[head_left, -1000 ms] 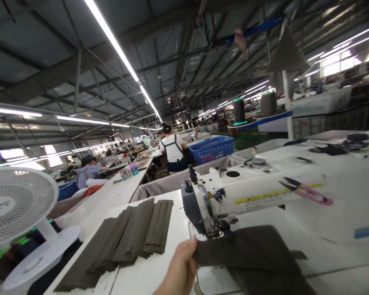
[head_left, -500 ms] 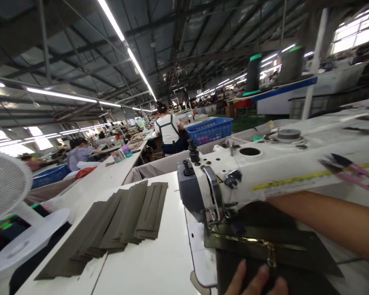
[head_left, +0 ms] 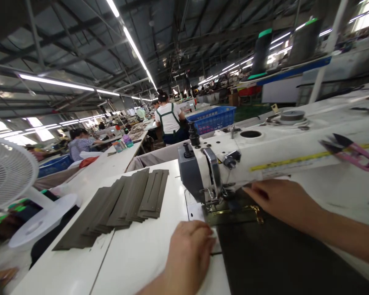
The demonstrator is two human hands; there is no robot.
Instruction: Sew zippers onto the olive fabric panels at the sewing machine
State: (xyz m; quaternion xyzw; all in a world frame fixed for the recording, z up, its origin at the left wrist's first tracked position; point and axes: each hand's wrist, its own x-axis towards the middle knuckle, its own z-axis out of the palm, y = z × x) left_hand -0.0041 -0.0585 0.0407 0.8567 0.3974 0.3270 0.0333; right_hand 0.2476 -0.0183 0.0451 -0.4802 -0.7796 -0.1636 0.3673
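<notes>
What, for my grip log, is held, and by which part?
No grip can be confirmed: the right hand touches the dark cloth near its far edge; the left hand is curled by the cloth's left edge, its grasp unclear.

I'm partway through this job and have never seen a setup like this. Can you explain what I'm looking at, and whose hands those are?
There is no robot here: these are a person's two bare hands, seen by one camera worn on the head, looking forward and down.

The big white thing is a sewing machine, with pink-handled snips against its arm. Dark fabric with a gold zip lies by its needle area.

The right hand is at the fabric. The left hand is curled beside the fabric's edge; I can't tell whether either grips anything.

To the left, flat dark pieces overlap on the white table, near a fan.
</notes>
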